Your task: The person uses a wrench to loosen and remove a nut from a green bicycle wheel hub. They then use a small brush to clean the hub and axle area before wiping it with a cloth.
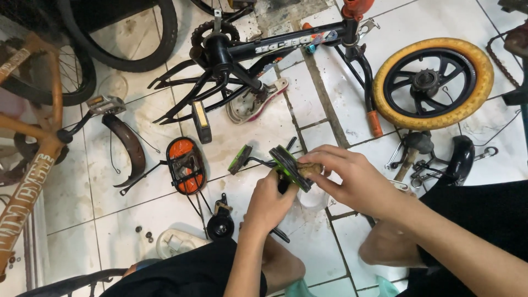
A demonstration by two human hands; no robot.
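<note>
- Left hand (269,201) is clamped around the black-and-green chainring (289,166) at frame centre, fingers curled tight.
- Right hand (352,176) pinches a brownish rag (309,169) against its rim, fingers nearly closed.
- Yellow-tyred wheel (433,82) sits at two o'clock; orange saddle (186,165) at nine.

Even, fairly bright indoor light falls from overhead, washing the white floor tiles (324,104) pale and giving a mild sheen rather than hard glare. Shadows are soft and short, pooling under the black bike frame (275,49) and the yellow-tyred wheel (433,82). The centre is sharp; the left hand (269,201) and right hand (355,176) show slight motion softness. Wide-angle distortion bends the edges, where the orange bike frame (33,165) smears slightly.
</note>
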